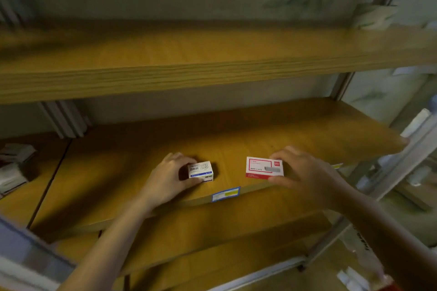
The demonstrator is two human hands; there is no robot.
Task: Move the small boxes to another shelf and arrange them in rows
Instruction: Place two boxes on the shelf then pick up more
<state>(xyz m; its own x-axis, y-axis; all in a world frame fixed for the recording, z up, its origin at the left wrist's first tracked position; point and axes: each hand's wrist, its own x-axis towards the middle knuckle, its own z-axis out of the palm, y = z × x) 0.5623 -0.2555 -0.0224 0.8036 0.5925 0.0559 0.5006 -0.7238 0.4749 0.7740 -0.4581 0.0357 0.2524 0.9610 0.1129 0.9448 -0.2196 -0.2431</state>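
Far to the left of the blue shelf label (225, 194), a stack of small packs (14, 165) is blurred and cut by the frame edge, and its print cannot be read. The label's own text is too small to make out. Both forearms run off the bottom of the view. High above and to the right of the label, a pale packet (373, 16) on the upper shelf (189, 59) is only a smear.

Just up and left of the label, the left hand (170, 175) curls round the blue-and-white box (200, 171), thumb on the near side and fingers over the far side, hiding its left end. Up and right of the label, the right hand (305, 172) pinches the red-and-white box (264, 168) between thumb at the near edge and fingers at the far edge, covering its right end. Both boxes sit low on the middle shelf (142, 160) near its front edge, apart from each other. Whether the red one lies fully flat cannot be told.

Below the label runs a lower shelf (212, 227). Far right of it stands a pale metal upright (402, 160).

The shelves are yellow-brown boards with straight wood grain. The boxes are small, printed cardboard rectangles.
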